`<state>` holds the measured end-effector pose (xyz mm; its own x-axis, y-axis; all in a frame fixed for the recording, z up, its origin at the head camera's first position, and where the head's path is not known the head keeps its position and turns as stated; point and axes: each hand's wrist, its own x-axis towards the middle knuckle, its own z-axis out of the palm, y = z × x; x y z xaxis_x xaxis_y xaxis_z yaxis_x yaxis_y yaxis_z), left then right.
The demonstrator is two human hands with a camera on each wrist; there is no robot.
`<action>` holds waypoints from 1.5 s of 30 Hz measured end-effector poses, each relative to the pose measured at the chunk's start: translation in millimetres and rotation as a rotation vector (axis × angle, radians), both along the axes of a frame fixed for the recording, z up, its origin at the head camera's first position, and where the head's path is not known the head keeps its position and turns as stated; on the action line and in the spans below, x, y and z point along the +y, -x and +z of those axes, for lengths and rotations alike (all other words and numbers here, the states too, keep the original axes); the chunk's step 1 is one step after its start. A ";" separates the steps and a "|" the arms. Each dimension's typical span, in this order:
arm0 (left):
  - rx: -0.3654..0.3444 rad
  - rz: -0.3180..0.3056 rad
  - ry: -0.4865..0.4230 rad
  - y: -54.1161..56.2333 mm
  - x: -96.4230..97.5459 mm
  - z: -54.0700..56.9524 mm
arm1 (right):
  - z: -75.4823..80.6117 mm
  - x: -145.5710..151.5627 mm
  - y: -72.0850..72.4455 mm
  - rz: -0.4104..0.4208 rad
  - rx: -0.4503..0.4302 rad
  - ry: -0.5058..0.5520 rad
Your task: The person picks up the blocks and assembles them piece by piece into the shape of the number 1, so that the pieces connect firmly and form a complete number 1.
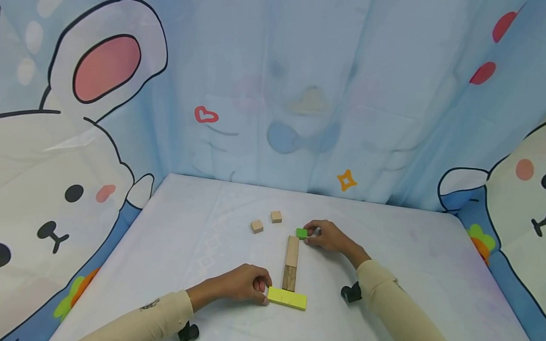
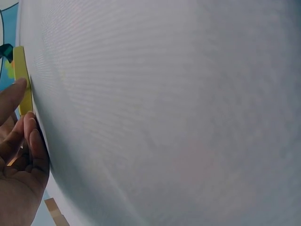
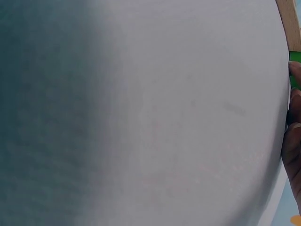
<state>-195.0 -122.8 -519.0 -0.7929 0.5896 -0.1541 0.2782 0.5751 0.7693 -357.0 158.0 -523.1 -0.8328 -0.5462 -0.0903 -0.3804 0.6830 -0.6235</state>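
A long yellow block (image 1: 287, 299) lies flat, and my left hand (image 1: 241, 282) pinches its left end between thumb and fingers. The left wrist view shows the thumb on this yellow block (image 2: 20, 66). Farther back, my right hand (image 1: 328, 236) holds a small green block (image 1: 301, 234) by its right side. The green block sits just beyond the far end of a pale wooden block (image 1: 292, 250). A darker-grained wooden block (image 1: 289, 278) continues that line toward the yellow one, which lies crosswise at the near end. In the right wrist view, fingertips partly hide the green block (image 3: 295, 56).
Two small wooden cubes, a nearer cube (image 1: 257, 227) and a farther cube (image 1: 276, 217), sit left of the green block on the white tabletop (image 1: 410, 278). A blue cartoon curtain (image 1: 259, 63) hangs behind the table's back edge.
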 end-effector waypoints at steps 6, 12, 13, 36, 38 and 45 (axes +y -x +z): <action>-0.008 0.000 0.006 -0.1 1.4 2.0 | 0.9 0.3 1.5 -0.011 -0.013 -0.014; -0.015 -0.021 0.032 1.1 -1.6 5.6 | 1.1 -1.1 1.9 -0.016 -0.016 -0.022; -0.013 -0.023 0.035 1.4 -2.7 6.8 | 1.0 -1.2 1.9 -0.018 -0.015 -0.022; 0.252 0.142 0.038 53.1 -25.4 35.6 | 0.6 -1.4 -0.6 -0.045 -0.046 -0.011; 0.264 0.174 0.028 59.1 -24.2 36.4 | -0.1 -1.0 -0.7 -0.048 -0.044 -0.011; 0.277 0.276 -0.035 82.0 -18.5 33.4 | -1.5 0.6 0.3 -0.042 -0.038 0.004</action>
